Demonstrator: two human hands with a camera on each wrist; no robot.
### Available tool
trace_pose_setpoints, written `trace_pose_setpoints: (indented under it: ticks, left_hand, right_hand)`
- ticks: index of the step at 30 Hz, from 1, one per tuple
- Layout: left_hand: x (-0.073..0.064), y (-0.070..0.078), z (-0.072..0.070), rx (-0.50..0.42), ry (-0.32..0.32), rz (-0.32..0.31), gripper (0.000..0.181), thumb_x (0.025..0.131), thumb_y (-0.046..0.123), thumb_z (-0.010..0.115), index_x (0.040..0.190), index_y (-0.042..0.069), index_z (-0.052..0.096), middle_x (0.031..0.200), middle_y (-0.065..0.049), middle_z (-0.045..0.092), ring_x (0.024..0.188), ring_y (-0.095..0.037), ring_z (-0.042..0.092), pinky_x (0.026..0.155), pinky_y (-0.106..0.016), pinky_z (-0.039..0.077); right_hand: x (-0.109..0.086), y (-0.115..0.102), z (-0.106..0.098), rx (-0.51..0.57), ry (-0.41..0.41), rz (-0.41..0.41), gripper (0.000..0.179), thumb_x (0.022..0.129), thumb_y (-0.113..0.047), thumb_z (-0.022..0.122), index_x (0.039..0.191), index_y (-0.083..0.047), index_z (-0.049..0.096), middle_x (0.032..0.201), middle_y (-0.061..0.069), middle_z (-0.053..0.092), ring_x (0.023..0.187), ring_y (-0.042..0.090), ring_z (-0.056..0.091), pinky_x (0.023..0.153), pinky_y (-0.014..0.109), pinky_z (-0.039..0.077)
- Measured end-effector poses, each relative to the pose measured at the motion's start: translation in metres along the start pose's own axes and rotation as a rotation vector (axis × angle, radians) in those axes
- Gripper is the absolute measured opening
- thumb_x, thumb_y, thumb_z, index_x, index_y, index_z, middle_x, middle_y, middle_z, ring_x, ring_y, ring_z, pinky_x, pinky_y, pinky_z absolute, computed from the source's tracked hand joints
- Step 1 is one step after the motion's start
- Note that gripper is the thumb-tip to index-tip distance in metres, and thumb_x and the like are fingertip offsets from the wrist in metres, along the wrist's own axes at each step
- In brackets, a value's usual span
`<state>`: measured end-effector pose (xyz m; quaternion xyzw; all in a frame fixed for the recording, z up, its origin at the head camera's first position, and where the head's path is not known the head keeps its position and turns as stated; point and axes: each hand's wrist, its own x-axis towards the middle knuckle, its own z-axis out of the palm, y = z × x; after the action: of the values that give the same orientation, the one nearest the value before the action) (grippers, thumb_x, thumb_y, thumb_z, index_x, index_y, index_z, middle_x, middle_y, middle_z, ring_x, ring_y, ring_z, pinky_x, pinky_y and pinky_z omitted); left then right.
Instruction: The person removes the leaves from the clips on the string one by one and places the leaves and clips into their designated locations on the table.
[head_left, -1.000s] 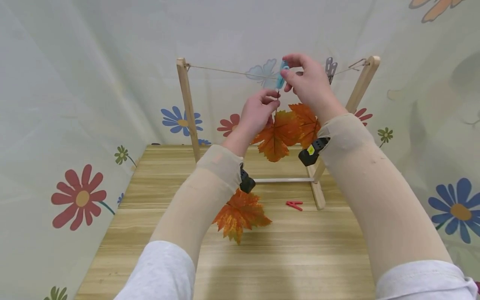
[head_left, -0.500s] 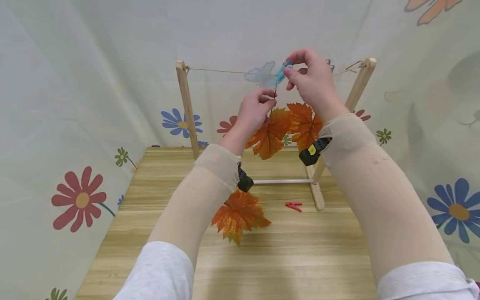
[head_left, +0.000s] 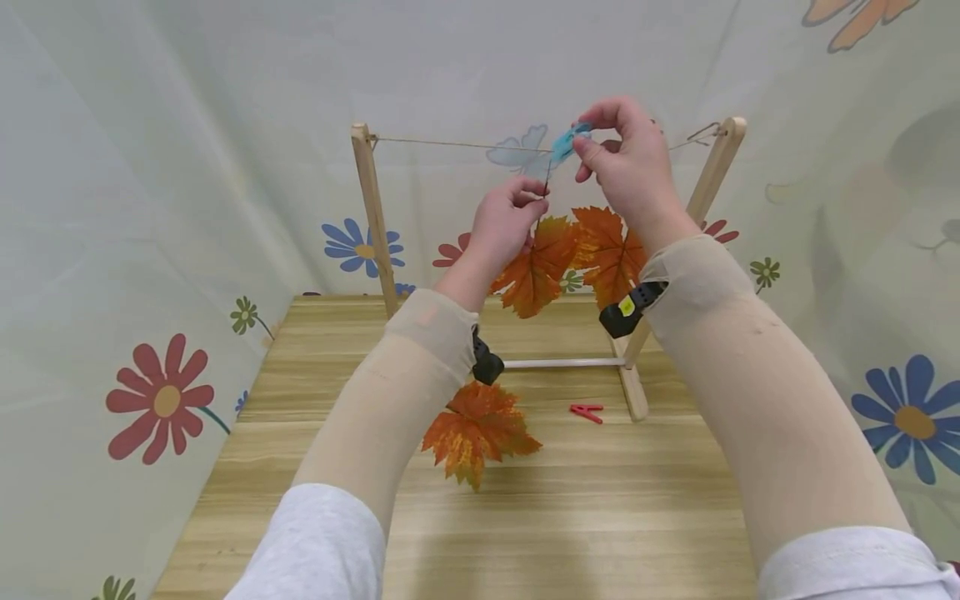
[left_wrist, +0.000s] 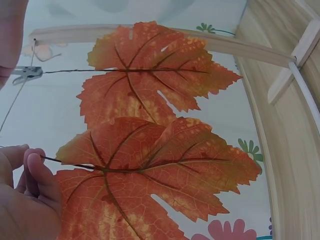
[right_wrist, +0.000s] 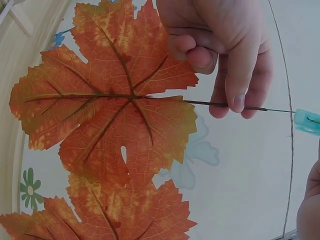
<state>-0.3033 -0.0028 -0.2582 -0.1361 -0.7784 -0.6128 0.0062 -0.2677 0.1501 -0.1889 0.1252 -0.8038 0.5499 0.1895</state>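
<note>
My left hand [head_left: 506, 218] pinches the dark stem of an orange maple leaf [head_left: 534, 273] between thumb and fingers. In the right wrist view, the stem's thin tip reaches the string at the mouth of a light blue clothespin [right_wrist: 306, 121]; whether the clothespin bites it I cannot tell. My right hand [head_left: 633, 162] pinches that clothespin's handles and holds it slanted against the string [head_left: 450, 144]. Beside it, a second orange leaf [head_left: 609, 250] hangs from a grey clothespin [left_wrist: 31, 73], which my right hand mostly hides in the head view.
The string spans two wooden posts, left [head_left: 371, 212] and right [head_left: 712, 183], joined low down by a white rod [head_left: 566, 363]. Another orange leaf [head_left: 480, 433] and a red clothespin [head_left: 587, 412] lie on the wooden table [head_left: 600, 517]. A flowered cloth hangs behind.
The blue clothespin has tipped from nearly upright to a slant, its handles leaning right. My left hand and the pinched leaf have shifted slightly left; my right hand has moved slightly right.
</note>
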Motion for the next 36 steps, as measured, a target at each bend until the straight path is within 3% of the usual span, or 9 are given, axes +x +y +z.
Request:
trace_pose_setpoints:
  ticks: [13,22,29,36]
  left_hand:
    - [-0.005,-0.016,-0.006,-0.091,0.016,-0.004,0.014,0.094,0.018,0.058,0.107,0.014,0.060,0.099,-0.004,0.062,0.047,-0.020,0.043,0.045,-0.024,0.042]
    - [-0.013,-0.032,-0.014,-0.152,0.055,-0.039,0.014,0.093,0.019,0.060,0.107,0.016,0.059,0.098,-0.004,0.060,0.046,-0.019,0.042,0.046,-0.023,0.043]
    - [-0.015,-0.049,-0.017,-0.222,0.092,-0.105,0.016,0.091,0.016,0.063,0.106,0.011,0.060,0.095,-0.006,0.062,0.043,-0.018,0.041,0.043,-0.023,0.041]
    - [-0.023,-0.068,-0.020,-0.226,0.132,-0.129,0.012,0.092,0.017,0.061,0.104,0.014,0.060,0.096,-0.004,0.062,0.047,-0.017,0.043,0.043,-0.023,0.042]
  right_hand:
    - [-0.008,0.026,0.003,0.179,-0.010,0.074,0.036,0.090,-0.016,0.060,0.124,-0.016,0.048,0.124,0.004,0.049,0.063,0.020,0.057,0.057,0.022,0.045]
    - [-0.020,0.043,0.007,0.330,-0.007,0.068,0.039,0.089,-0.013,0.061,0.126,-0.014,0.049,0.128,0.007,0.049,0.061,0.022,0.054,0.064,0.021,0.051]
    - [-0.030,0.060,0.011,0.364,-0.024,0.049,0.036,0.090,-0.012,0.059,0.126,-0.012,0.052,0.127,0.006,0.052,0.061,0.023,0.053,0.063,0.019,0.051]
    - [-0.043,0.081,0.019,0.309,0.012,0.124,0.040,0.091,-0.014,0.059,0.130,-0.014,0.051,0.128,0.004,0.050,0.062,0.019,0.054,0.061,0.019,0.049]
